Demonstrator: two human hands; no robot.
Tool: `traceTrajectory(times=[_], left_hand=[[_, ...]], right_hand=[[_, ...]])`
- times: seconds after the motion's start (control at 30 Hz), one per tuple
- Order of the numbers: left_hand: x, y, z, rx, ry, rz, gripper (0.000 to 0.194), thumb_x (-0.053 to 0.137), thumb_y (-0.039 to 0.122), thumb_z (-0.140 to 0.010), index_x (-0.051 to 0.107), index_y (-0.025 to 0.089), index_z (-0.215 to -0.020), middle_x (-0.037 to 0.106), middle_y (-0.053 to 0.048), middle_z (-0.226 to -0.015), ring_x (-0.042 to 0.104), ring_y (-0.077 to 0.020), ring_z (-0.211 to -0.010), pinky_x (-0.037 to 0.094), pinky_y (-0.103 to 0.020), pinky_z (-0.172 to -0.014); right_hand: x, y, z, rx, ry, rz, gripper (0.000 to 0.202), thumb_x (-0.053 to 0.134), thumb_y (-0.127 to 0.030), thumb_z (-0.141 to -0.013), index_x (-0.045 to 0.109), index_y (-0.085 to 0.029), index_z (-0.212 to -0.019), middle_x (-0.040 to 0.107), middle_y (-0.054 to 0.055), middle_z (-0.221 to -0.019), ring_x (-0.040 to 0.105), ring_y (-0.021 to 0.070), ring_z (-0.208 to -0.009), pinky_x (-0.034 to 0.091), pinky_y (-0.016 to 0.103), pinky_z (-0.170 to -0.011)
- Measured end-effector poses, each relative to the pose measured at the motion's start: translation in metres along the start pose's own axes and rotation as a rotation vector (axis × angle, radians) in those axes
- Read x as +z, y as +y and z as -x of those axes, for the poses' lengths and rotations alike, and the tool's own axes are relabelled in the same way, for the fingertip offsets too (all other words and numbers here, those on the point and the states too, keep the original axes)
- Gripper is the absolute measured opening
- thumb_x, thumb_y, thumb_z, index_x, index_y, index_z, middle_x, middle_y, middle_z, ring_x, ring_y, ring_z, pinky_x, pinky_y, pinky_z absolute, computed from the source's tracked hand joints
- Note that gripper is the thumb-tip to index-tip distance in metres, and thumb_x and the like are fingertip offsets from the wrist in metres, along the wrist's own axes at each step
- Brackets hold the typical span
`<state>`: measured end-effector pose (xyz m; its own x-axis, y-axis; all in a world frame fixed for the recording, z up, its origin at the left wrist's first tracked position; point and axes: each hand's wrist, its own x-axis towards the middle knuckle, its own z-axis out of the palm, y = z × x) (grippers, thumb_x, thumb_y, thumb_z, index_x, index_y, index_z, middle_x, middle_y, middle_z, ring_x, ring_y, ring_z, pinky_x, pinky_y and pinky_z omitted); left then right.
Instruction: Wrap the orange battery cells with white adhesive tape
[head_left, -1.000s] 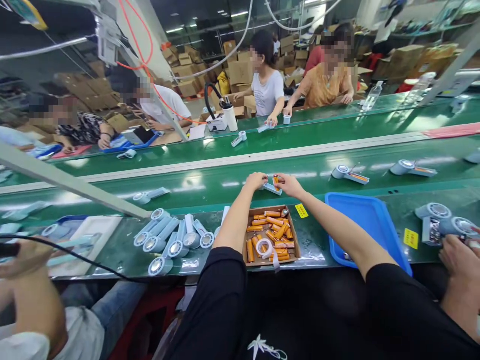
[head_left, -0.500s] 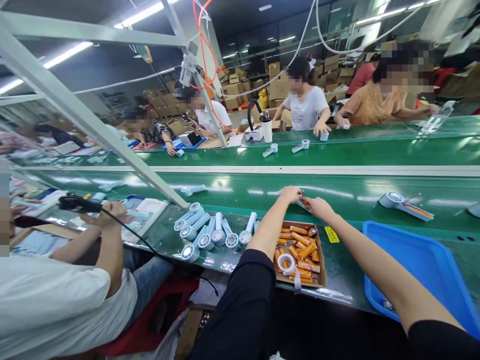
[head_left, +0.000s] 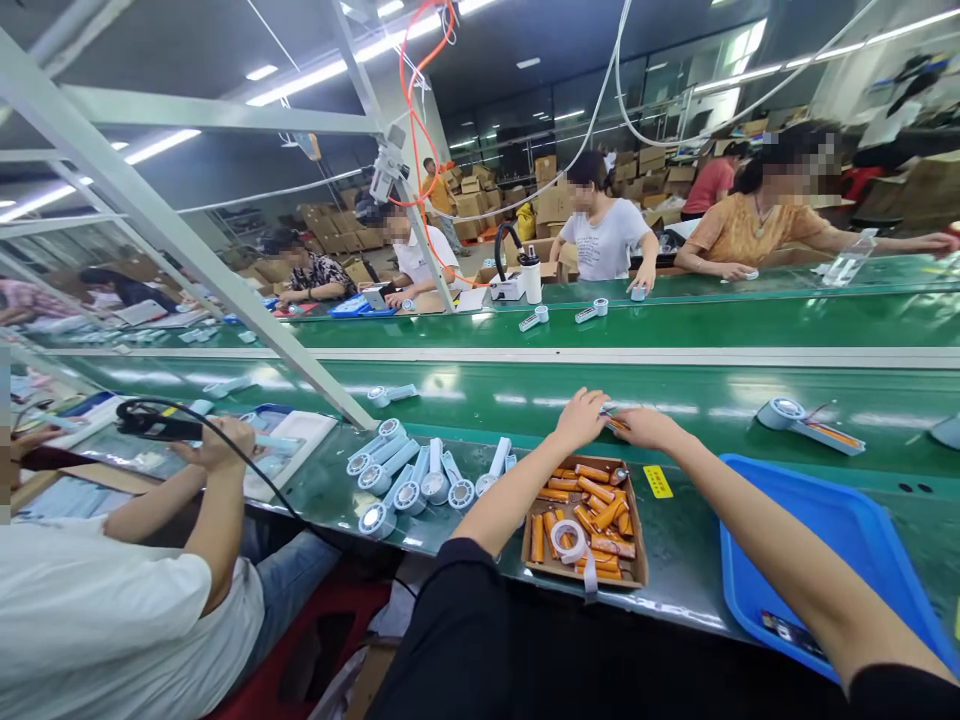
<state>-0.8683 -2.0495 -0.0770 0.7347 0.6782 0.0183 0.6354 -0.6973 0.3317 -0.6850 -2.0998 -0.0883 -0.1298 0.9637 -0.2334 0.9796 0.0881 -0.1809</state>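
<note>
Over the near green belt, my left hand point(head_left: 581, 418) and my right hand point(head_left: 646, 428) come close together, both closed on a small handheld fan point(head_left: 613, 421). Most of the fan is hidden by my fingers; a bit of orange, like a battery, shows in it. Just below my hands is a cardboard tray point(head_left: 531, 562) with several orange batteries point(head_left: 596, 485) and a roll of white tape point(head_left: 568, 540) on top. Left of the tray, several light blue handheld fans point(head_left: 435, 487) lie in a cluster on the bench.
A blue tray point(head_left: 810, 500) stands at right, under my right forearm. An open-handled fan point(head_left: 810, 425) lies on the belt point(head_left: 697, 395). At left a co-worker's hand point(head_left: 225, 450) holds a black corded tool point(head_left: 154, 422). A slanted metal post point(head_left: 300, 350) rises nearby. Other people sit across.
The view has tilted up slightly, so things sit lower. My hands stay together at the fan, with the left hand's fingers now reaching further over it.
</note>
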Motion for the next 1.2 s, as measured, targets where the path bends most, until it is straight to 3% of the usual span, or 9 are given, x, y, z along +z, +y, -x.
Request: traceTrajectory(times=[0.13, 0.27, 0.4, 0.63, 0.77, 0.83, 0.93, 1.03, 1.2], left_hand=[[0.009, 0.008, 0.112, 0.322, -0.156, 0.141, 0.039, 0.056, 0.046, -0.102, 0.067, 0.030, -0.136, 0.072, -0.004, -0.135, 0.064, -0.0208, -0.128, 0.047, -0.032, -0.114], [0.030, 0.007, 0.182, 0.268, -0.241, 0.140, 0.042, 0.058, 0.048, -0.101, 0.067, 0.030, -0.138, 0.067, -0.007, -0.143, 0.061, -0.0263, -0.134, 0.045, -0.039, -0.117], [0.039, 0.005, 0.191, 0.121, -0.243, 0.198, 0.029, 0.061, 0.043, -0.100, 0.073, 0.031, -0.124, 0.065, -0.004, -0.141, 0.061, -0.0238, -0.131, 0.047, -0.037, -0.115], [0.022, 0.007, 0.203, -0.035, -0.261, 0.318, 0.063, 0.077, 0.043, -0.087, 0.057, 0.031, -0.146, 0.061, -0.007, -0.150, 0.054, -0.0274, -0.140, 0.040, -0.041, -0.121], [0.014, 0.022, 0.209, -0.076, -0.130, 0.442, 0.053, 0.069, 0.049, -0.092, 0.060, 0.032, -0.142, 0.062, -0.007, -0.146, 0.052, -0.0262, -0.141, 0.038, -0.040, -0.123], [0.008, 0.029, 0.212, -0.040, -0.147, 0.489, 0.054, 0.064, 0.052, -0.094, 0.057, 0.034, -0.145, 0.060, -0.008, -0.149, 0.051, -0.0268, -0.142, 0.038, -0.042, -0.123], [0.001, 0.032, 0.214, 0.004, -0.179, 0.541, 0.065, 0.066, 0.055, -0.092, 0.051, 0.030, -0.150, 0.056, -0.010, -0.154, 0.049, -0.0268, -0.145, 0.036, -0.041, -0.125], [-0.002, 0.029, 0.214, 0.008, -0.189, 0.588, 0.068, 0.067, 0.050, -0.090, 0.049, 0.024, -0.150, 0.054, -0.012, -0.154, 0.047, -0.0262, -0.145, 0.033, -0.039, -0.126], [0.002, 0.031, 0.216, -0.047, -0.141, 0.722, 0.058, 0.051, 0.030, -0.093, 0.048, 0.022, -0.150, 0.051, -0.011, -0.155, 0.046, -0.0243, -0.146, 0.032, -0.041, -0.127]], right_hand=[[0.012, 0.014, 0.085, -0.104, 0.143, -0.252, 0.052, 0.048, -0.048, -0.103, 0.067, -0.020, -0.142, 0.066, 0.010, -0.147, 0.062, 0.0304, -0.136, 0.046, 0.044, -0.118], [0.034, 0.002, 0.159, -0.085, 0.162, -0.566, 0.052, 0.055, -0.062, -0.097, 0.077, -0.027, -0.128, 0.075, 0.007, -0.134, 0.069, 0.0324, -0.126, 0.054, 0.048, -0.110], [0.056, -0.023, 0.189, -0.013, 0.228, -0.745, 0.050, 0.058, -0.063, -0.096, 0.079, -0.027, -0.124, 0.076, 0.009, -0.131, 0.070, 0.0329, -0.124, 0.057, 0.048, -0.105], [0.092, -0.065, 0.205, 0.066, 0.356, -0.934, 0.050, 0.060, -0.063, -0.093, 0.080, -0.026, -0.119, 0.079, 0.011, -0.120, 0.073, 0.0314, -0.110, 0.057, 0.048, -0.103], [0.089, -0.105, 0.209, 0.067, 0.230, -0.979, 0.069, 0.066, -0.064, -0.088, 0.065, -0.023, -0.144, 0.078, 0.008, -0.097, 0.070, 0.0254, -0.081, 0.058, 0.040, -0.082], [0.084, -0.118, 0.209, -0.019, 0.102, -1.031, 0.063, 0.071, -0.060, -0.086, 0.068, -0.024, -0.138, 0.077, 0.005, -0.095, 0.067, 0.0226, -0.079, 0.054, 0.034, -0.077], [0.079, -0.120, 0.209, -0.154, -0.086, -1.128, 0.041, 0.066, -0.058, -0.092, 0.077, -0.020, -0.105, 0.072, 0.002, -0.078, 0.061, 0.0175, -0.070, 0.045, 0.028, -0.067], [0.077, -0.111, 0.210, -0.202, -0.110, -1.219, 0.047, 0.063, -0.063, -0.094, 0.072, -0.017, -0.084, 0.065, 0.001, -0.069, 0.056, 0.0150, -0.066, 0.041, 0.027, -0.066], [0.070, -0.111, 0.215, -0.075, 0.068, -1.201, 0.049, 0.069, -0.064, -0.089, 0.073, -0.017, -0.104, 0.067, 0.001, -0.082, 0.054, 0.0143, -0.071, 0.041, 0.027, -0.067]])
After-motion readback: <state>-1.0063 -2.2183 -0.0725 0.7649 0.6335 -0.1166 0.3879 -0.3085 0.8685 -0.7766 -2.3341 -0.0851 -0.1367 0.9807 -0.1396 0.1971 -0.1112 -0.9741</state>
